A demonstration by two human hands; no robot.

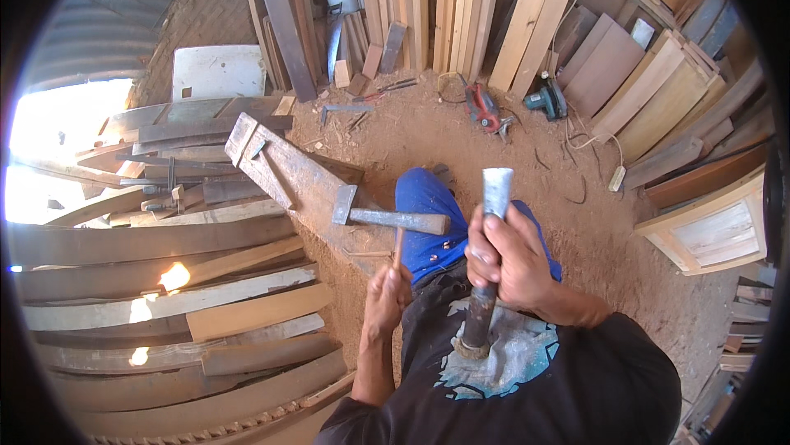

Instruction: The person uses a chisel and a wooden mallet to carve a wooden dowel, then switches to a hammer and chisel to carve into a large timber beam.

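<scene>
My right hand (517, 256) is closed around a wide chisel (496, 188), its pale metal blade pointing up and away. The chisel's dark handle runs down toward my chest. In my closed left hand (387, 293) is a thin reddish-brown pencil-like stick (399, 249), standing upright. Just beyond its tip a hammer (395, 219) with a grey head lies across, its handle end over my blue-trousered left knee (424, 190). Under the hammer head is a worn wooden plank (304, 177), which also bears a small wooden-handled tool (271, 172).
Stacked boards (164, 272) fill the left side. Upright timber (465, 17) leans along the back. A red power tool (484, 109) and a green power tool (545, 101) with a cord lie on the dusty floor. A framed wooden panel (704, 227) stands at the right.
</scene>
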